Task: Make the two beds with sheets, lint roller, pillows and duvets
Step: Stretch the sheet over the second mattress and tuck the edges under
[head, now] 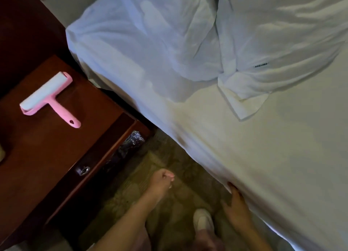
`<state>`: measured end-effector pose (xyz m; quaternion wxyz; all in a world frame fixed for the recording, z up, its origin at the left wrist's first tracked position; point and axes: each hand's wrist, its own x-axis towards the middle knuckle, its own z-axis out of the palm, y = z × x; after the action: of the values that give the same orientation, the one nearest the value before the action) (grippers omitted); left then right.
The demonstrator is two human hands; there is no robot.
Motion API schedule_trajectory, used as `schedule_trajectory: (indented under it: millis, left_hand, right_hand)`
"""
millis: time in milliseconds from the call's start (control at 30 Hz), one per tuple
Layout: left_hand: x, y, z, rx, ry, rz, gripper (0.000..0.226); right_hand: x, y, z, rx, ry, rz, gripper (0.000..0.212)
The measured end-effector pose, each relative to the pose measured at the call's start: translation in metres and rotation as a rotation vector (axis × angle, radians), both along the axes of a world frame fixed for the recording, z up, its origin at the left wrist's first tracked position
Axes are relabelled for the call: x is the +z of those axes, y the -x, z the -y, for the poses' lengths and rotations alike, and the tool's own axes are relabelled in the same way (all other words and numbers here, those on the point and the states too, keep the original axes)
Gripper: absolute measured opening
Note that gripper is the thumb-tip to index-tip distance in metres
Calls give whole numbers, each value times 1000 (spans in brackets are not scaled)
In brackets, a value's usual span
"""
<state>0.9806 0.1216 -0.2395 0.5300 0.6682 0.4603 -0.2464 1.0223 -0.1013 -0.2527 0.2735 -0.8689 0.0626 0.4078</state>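
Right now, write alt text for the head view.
A right hand touches the white sheet at the bed's edge, the left hand curled above the carpet. A pink lint roller lies on the wooden nightstand beside rumpled pillows.

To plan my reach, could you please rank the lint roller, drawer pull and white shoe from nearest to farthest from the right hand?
1. White shoe, floor, beside the right hand.
2. Drawer pull, nightstand front.
3. Lint roller, nightstand top.
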Motion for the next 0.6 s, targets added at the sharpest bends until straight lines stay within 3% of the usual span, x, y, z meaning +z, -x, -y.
schedule_trajectory:
  millis: [167, 333, 533, 567, 600]
  left_hand:
    - [-11, -32, -35, -12, 76, -14, 26]
    - [-20, -27, -70, 57, 145, -17, 23]
    - [-53, -7, -97, 232, 161, -11, 28]
    - [-59, -6, -98, 260, 169, -12, 27]
    - [-64, -5, -99, 288, 172, -1, 24]
  right_hand:
    - [-3, 7, -35, -66, 18, -38, 53]
    - [3, 15, -104, -464, -77, -73, 32]
    - [-20, 19, -146, -1212, -525, -374, 35]
    - [-29, 19, -143, -1313, -636, -408, 42]
    - [-35, 17, -140, -1400, -748, -425, 62]
